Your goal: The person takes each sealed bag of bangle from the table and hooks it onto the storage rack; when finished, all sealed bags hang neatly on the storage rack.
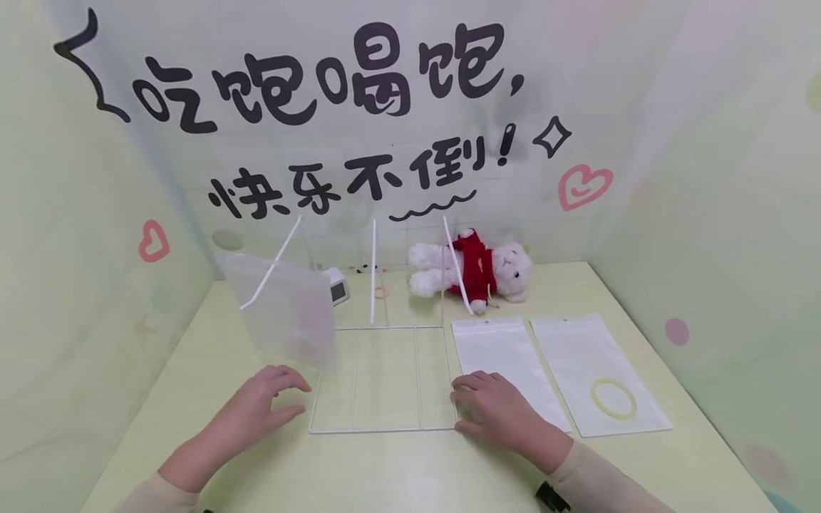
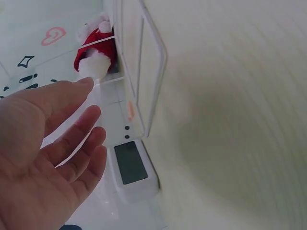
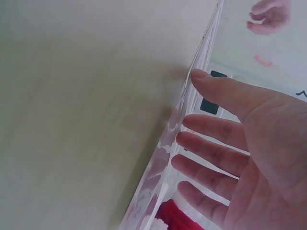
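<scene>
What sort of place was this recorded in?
Probably a small booth set up for tabletop work: a pale table sits between printed walls on three sides, with big lettering across the back, and a stuffed toy lies near it.

Bright, even light leaves soft shadows on the surface (image 1: 385,470); the right wrist view (slightly hazy) looks dimmer.

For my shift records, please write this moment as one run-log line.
left hand: holding nothing, left of wire rack; right hand: at rack's right edge, contact unclear; plush toy: lying behind rack
</scene>
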